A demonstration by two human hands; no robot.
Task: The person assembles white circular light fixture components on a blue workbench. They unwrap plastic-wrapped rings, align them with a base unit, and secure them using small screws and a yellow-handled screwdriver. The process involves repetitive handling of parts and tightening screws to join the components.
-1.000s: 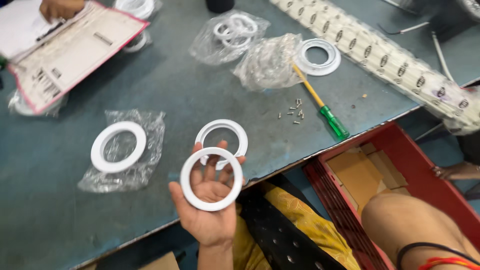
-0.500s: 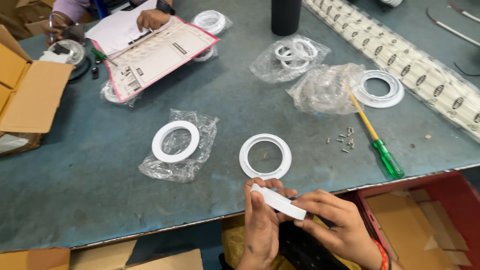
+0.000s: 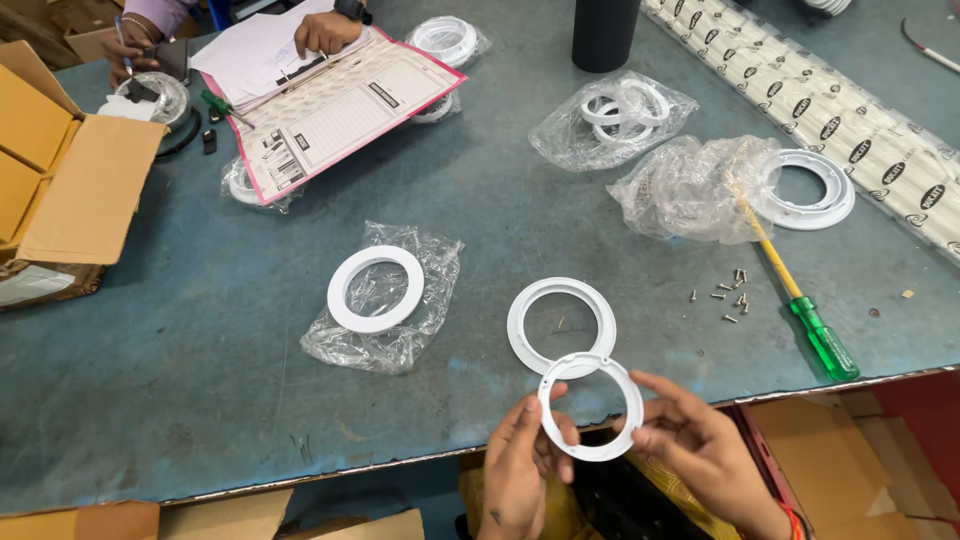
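Both hands pinch one thin white plastic ring [image 3: 591, 407] at the near edge of the table [image 3: 200, 400]: the left hand [image 3: 520, 470] grasps its rim at about eight o'clock with thumb and fingers, and the right hand [image 3: 700, 450] grasps it at about three o'clock. The ring is held up, face toward the camera, partly past the table's metal edge and over the lap.

That looks like the main risk: the hold is only fingertips on a slim rim, so a slip would likely drop the ring off the table, toward the cardboard below, rather than onto the tabletop.

At twelve o'clock from the held ring, and overlapped by it in view, a second white ring [image 3: 560, 325] lies flat; a low swing of the held one could knock it.

At two o'clock, loose small screws [image 3: 728, 295] lie beside a screwdriver [image 3: 800, 305] with a yellow shaft and green handle. A brush from the right hand could scatter the screws or roll the tool off the edge.

At ten o'clock a third ring [image 3: 376, 289] rests on a clear plastic bag [image 3: 420, 330], which is slippery. At the far left another person's hand [image 3: 322, 32] rests on papers, well apart.
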